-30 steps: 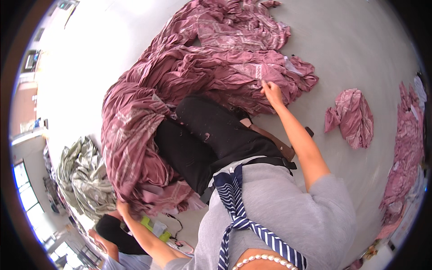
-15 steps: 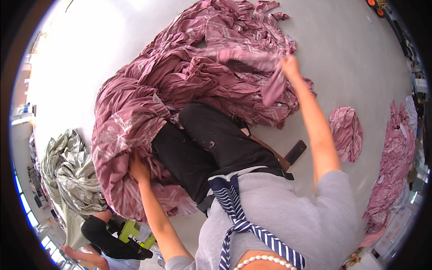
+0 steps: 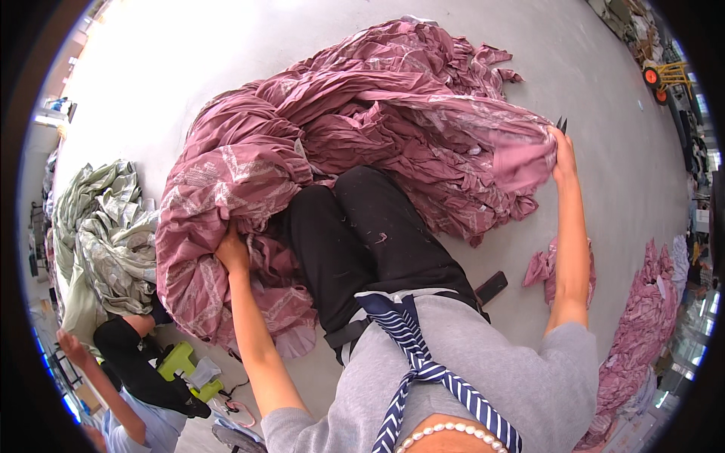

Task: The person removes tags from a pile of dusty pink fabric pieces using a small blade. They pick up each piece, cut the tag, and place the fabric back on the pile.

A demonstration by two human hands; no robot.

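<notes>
A big heap of mauve patterned fabric [image 3: 332, 128] lies on the floor around my black-trousered legs. At the left, my left hand [image 3: 232, 251] is closed on a bunched fold of it, fingertips partly hidden in the cloth. My right hand [image 3: 562, 155] reaches far out to the right and grips the edge of a fabric panel, which stretches taut back to the heap. Two dark pointed tips [image 3: 562, 124], like those of small snips, stick up just beyond that hand; the rest of this tool is hidden.
A dark flat phone-like object [image 3: 491, 288] lies right of my hip. Smaller mauve bundles [image 3: 540, 270] and a long pink pile [image 3: 634, 332] are at the right. Pale green fabric [image 3: 113, 241], another person's arm [image 3: 121, 392] and a lime-green stool-like object [image 3: 177, 361] are at the left.
My right hand has swung outward to the right and pulled the fabric strip into a wide, spread panel. My left hand stays on the heap. The other person's arm at the left has risen.
</notes>
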